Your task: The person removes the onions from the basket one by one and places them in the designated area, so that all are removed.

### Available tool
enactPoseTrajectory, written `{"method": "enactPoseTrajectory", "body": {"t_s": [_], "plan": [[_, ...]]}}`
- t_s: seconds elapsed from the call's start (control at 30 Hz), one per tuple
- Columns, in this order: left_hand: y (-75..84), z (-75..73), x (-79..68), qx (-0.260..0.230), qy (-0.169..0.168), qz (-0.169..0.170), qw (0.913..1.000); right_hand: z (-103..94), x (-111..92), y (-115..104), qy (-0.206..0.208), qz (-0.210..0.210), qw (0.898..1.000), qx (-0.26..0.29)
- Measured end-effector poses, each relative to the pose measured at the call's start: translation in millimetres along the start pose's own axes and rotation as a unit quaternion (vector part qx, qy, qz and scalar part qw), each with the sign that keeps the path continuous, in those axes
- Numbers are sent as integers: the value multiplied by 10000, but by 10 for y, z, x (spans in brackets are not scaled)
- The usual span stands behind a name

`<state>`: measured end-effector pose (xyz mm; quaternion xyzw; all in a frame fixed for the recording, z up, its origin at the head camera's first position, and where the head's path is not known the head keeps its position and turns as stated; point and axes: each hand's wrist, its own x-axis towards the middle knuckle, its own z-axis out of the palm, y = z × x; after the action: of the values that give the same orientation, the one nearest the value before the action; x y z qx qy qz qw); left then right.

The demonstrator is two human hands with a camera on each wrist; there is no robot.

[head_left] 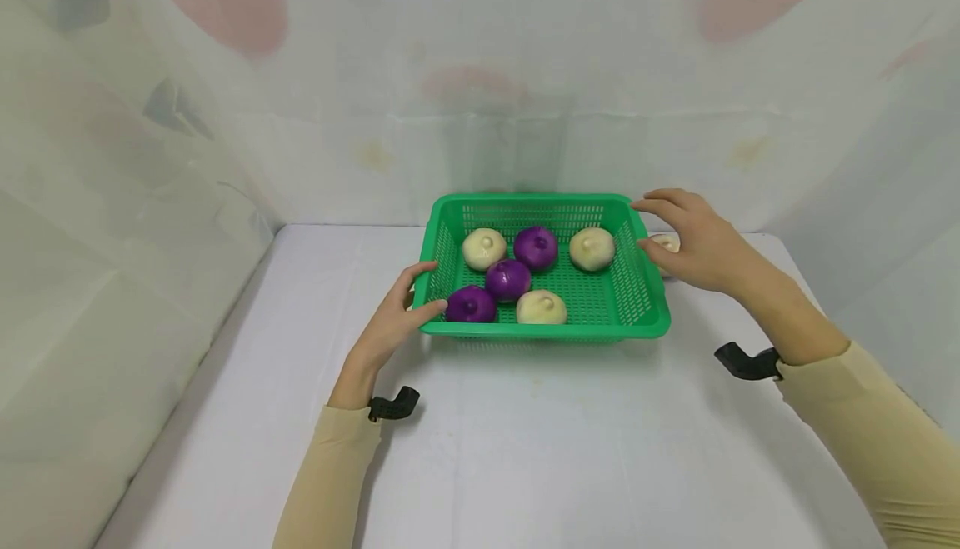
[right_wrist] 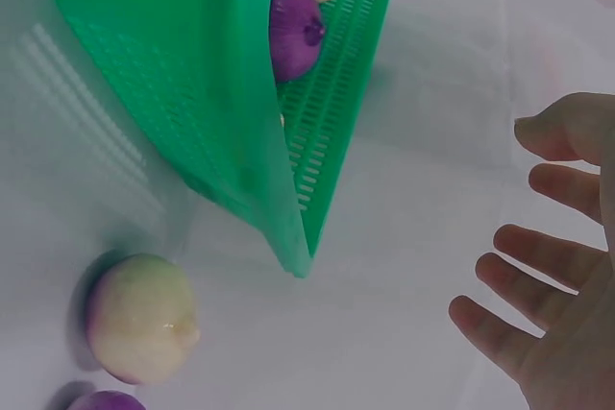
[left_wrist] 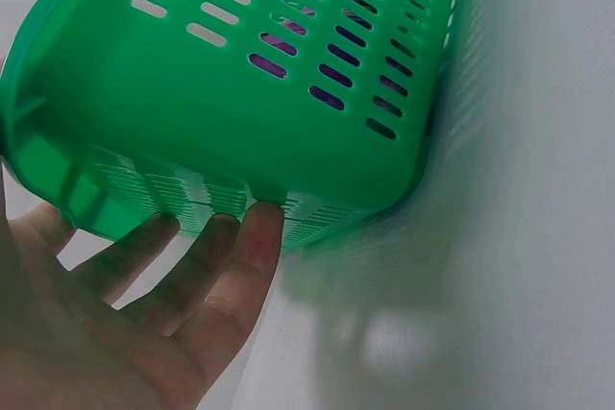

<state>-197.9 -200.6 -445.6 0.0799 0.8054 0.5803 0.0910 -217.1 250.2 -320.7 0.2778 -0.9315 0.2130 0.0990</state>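
A green slotted plastic basket stands on the table with three pale onion-like vegetables and three purple onions inside. My left hand grips its left end, thumb over the rim; in the left wrist view the fingertips press against the outer wall. At the other end, my right hand is spread, fingertips close to the right rim in the head view. The right wrist view shows that hand's fingers straight and apart, holding nothing. Outside the basket lies a pale vegetable, partly hidden behind my right hand in the head view.
A purple onion shows at the bottom edge of the right wrist view, outside the basket. White cloth covers the table. A printed curtain hangs along the back edge, and more sheeting lines the left side.
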Motion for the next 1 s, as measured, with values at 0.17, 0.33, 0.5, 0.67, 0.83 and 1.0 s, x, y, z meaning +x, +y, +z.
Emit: {"method": "enactPoseTrajectory", "body": {"t_s": [0.17,0.33,0.5,0.67,0.83,1.0], "plan": [[11,4,2,-30,-16,35,10000,22,31,-59,-114,54,9999,20],[1,3,-2,-35,-22,59,10000,85,86,-139,-203,-41,9998,82],[1,4,-10,-39,-13,30,10000,169,149,-212,-202,-231,9995,103],[5,8,-5,-74,-1,13,10000,217,198,-272,-263,-233,9992,165],[-4,0,3,-66,-23,80,9999,257,246,-323,-407,-219,9986,255],[-19,-4,7,-69,-37,37,10000,348,291,-372,-498,-322,9979,256]]}}
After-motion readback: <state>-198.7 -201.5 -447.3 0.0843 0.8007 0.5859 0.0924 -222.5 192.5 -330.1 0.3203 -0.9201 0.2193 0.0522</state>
